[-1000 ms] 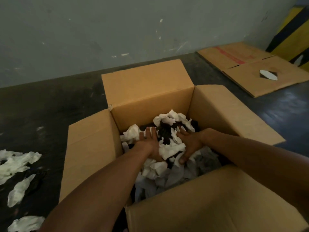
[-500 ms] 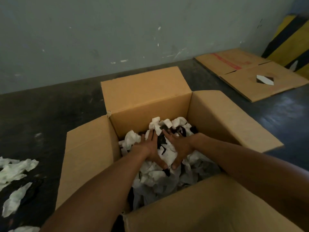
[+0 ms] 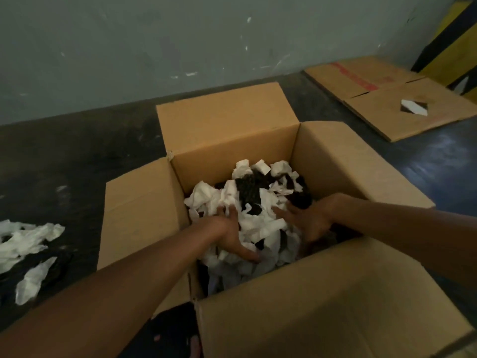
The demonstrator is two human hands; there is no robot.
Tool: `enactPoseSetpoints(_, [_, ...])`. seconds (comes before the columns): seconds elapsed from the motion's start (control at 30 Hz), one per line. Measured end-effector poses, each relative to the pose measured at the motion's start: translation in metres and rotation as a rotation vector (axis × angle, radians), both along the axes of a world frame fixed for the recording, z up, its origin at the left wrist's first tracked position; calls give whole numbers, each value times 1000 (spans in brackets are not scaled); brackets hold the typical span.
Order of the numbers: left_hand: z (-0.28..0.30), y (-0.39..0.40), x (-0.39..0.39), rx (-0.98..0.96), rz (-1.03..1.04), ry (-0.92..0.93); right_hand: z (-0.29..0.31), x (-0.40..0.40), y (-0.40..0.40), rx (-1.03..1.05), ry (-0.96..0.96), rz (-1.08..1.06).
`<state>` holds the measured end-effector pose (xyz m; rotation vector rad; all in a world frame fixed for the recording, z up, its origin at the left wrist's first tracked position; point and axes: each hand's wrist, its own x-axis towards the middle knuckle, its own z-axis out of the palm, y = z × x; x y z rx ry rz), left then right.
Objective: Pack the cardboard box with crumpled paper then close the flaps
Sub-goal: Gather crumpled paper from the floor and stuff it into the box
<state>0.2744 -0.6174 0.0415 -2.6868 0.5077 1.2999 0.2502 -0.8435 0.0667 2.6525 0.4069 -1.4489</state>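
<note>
The cardboard box (image 3: 258, 140) is set on the dark floor (image 3: 64, 156), all four flaps folded outward, top fully open. It is filled approx. to mid-height w/ crumpled paper (image 3: 260, 223), white mixed w/ dark bits. Both hands are placed inside, on the pile. The left hand (image 3: 232, 236) is laid on the left part of the paper, fingers spread and partly buried in it. The right hand (image 3: 307, 220) is laid flat on the right part, near the right wall, fingers extended. A strip of paper is seen between the hands.

Loose paper scraps (image 3: 23, 241) are scattered on the floor left of the box, apart from the left flap. Flattened cardboard sheets (image 3: 392, 99) are seen far right by the wall (image 3: 154, 47). Bare floor is seen behind the box.
</note>
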Motion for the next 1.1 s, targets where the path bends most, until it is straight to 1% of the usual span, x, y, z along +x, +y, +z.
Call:
enactPoseSetpoints(0.1, [-20,-12,-7,67,-54,14,-13,-1,9,-54,1,56])
enactPoseSetpoints(0.2, [-19,-18,-19,63,-99,4,-20,-2,13,-101,-9,87])
enactPoseSetpoints(0.27, [-9,-18,-25,75,-128,-46,-6,-4,13,-56,9,70])
enactPoseSetpoints(0.33, [4,-14,-25,90,-97,-66,20,-2,12,24,10,10])
enactPoseSetpoints(0.4, [14,-11,-20,104,-86,-55,38,3,6,22,-26,-77])
enactPoseSetpoints(0.47, [22,-9,-22,49,-81,-52,47,4,2,3,-75,-132])
enactPoseSetpoints(0.53, [28,-11,-32,0,-113,-67,43,-3,6,31,-61,-182])
enactPoseSetpoints(0.63, [25,-21,-49,-29,-114,-51,22,-16,26,73,-85,-75])
enactPoseSetpoints(0.7, [19,-24,-54,-6,-110,-58,9,-22,37,123,-73,-77])
enactPoseSetpoints(0.8, [15,-19,-52,-17,-105,-66,19,-22,41,178,-36,-91])
enactPoseSetpoints(0.83, [16,-15,-50,-35,-99,-70,26,-20,38,193,-14,-132])
enactPoseSetpoints(0.93, [32,-5,-41,-86,-69,-75,49,-12,23,251,46,-343])
enactPoseSetpoints(1.03, [60,1,-32,-22,-95,-117,74,-3,15,261,-51,-445])
enactPoseSetpoints(1.1, [75,4,-28,-69,-98,-215,87,2,14,262,-154,-488])
